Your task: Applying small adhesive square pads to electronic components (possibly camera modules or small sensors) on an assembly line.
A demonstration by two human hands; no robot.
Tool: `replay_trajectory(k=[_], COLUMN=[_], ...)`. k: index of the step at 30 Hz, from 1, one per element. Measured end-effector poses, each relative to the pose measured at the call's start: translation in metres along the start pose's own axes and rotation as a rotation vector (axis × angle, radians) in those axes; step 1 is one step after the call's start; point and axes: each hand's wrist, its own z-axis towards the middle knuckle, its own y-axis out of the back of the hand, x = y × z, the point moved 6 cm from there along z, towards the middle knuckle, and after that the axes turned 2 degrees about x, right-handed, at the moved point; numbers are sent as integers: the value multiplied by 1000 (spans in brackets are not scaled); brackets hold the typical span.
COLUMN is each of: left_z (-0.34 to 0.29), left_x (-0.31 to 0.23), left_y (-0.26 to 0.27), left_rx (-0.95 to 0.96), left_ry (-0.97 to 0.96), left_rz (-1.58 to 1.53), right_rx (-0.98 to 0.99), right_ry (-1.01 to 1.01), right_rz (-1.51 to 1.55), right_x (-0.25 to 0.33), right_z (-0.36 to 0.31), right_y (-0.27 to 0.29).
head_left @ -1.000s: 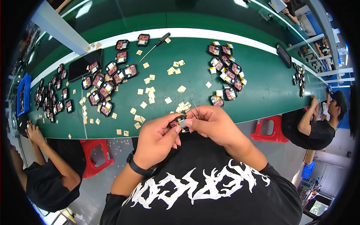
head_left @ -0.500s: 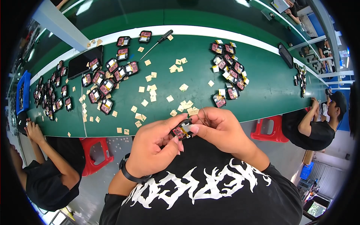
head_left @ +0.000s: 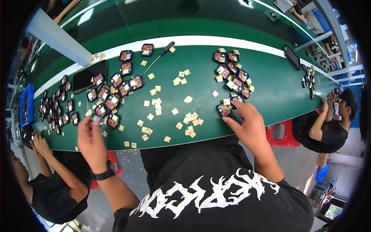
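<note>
My left hand (head_left: 92,141) reaches over the left part of the green bench and is blurred by motion. Its fingertips close on a small black-cased electronic unit (head_left: 96,119), mostly hidden, beside a cluster of similar units (head_left: 112,101) with red circuit boards and white-and-yellow parts. At the right cluster, thumb and forefinger of my right hand (head_left: 249,123) are spread apart around the near edge of the closest unit (head_left: 224,110). This unit still rests on the bench; whether the fingers touch it is unclear.
Small beige paper squares (head_left: 188,99) lie scattered over the bench (head_left: 201,77). A screwdriver (head_left: 159,57) and a black flat panel (head_left: 89,77) lie toward the back. More units (head_left: 54,108) and a blue bin (head_left: 27,104) are far left. Co-workers (head_left: 58,181) sit on both sides.
My hands have parted from in front of my chest. The left went left with the unit; the right went right to the other cluster. The thin metal tool in my right hand no longer shows.
</note>
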Motion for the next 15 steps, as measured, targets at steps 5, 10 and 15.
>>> replay_trajectory(k=[5, 10, 15], left_z=[36, 42, -7], left_x=[47, 12, -89], left_y=[46, 36, -34], left_rx=[-131, -253, -189], left_ry=[46, -288, -474], left_rz=[310, 863, 707], right_rx=[-49, -10, 91], right_ry=[-106, -165, -199], right_rz=[-55, -52, 74], right_x=[-2, -9, -11], right_z=[-3, -1, 5], right_y=[-9, -25, -28])
